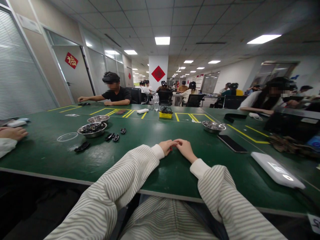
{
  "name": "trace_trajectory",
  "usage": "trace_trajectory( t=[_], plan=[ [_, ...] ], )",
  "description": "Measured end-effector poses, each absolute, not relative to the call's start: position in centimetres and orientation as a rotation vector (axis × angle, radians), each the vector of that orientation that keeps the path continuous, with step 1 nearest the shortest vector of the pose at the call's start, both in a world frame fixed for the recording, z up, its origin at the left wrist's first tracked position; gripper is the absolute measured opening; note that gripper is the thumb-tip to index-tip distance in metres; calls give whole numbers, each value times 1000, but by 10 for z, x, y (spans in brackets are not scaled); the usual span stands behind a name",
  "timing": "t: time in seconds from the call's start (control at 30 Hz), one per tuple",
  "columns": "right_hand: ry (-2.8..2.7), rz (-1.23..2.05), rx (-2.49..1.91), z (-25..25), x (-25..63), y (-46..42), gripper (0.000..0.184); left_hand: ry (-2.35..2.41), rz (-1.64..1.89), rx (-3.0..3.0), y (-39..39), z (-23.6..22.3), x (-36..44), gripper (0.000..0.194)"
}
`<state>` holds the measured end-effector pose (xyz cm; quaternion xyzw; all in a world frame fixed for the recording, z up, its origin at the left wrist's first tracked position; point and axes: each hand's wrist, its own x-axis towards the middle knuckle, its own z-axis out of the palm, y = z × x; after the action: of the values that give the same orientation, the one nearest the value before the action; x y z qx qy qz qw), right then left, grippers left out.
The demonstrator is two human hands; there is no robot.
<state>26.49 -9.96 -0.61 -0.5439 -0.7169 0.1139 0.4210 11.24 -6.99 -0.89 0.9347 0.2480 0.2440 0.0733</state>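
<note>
My left hand (165,147) and my right hand (185,149) meet above the green table (140,133), their fingertips touching. Both have curled, closed fingers. A small bit of red shows under the fingertips, too small to name, and whatever they may hold is hidden. Several small black plastic parts (115,137) lie to the left of my hands. Beyond them stand a metal bowl (92,134) heaped with dark parts and another metal bowl (98,117). On the right side, a third metal bowl (213,131) holds small parts.
A black phone (232,143) and a white power bank (277,169) lie to my right. Farther back are a yellow box (165,115) with black cable and a clear bottle (156,102). Another person's hand (15,132) rests at the left edge. People sit around the table.
</note>
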Motion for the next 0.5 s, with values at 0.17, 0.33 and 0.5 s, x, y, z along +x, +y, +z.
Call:
trace_trajectory(
  t=[0.17,0.33,0.5],
  plan=[
    [-1824,273,-1414,-5,264,-100,22,722,737,2754,-70,-11,108,62],
    [-2008,407,-1355,-1,262,-103,21,944,807,2761,-63,-4,92,54],
    [-2137,326,-1341,-4,263,-103,25,1315,578,2777,-60,-4,83,30]
  ],
)
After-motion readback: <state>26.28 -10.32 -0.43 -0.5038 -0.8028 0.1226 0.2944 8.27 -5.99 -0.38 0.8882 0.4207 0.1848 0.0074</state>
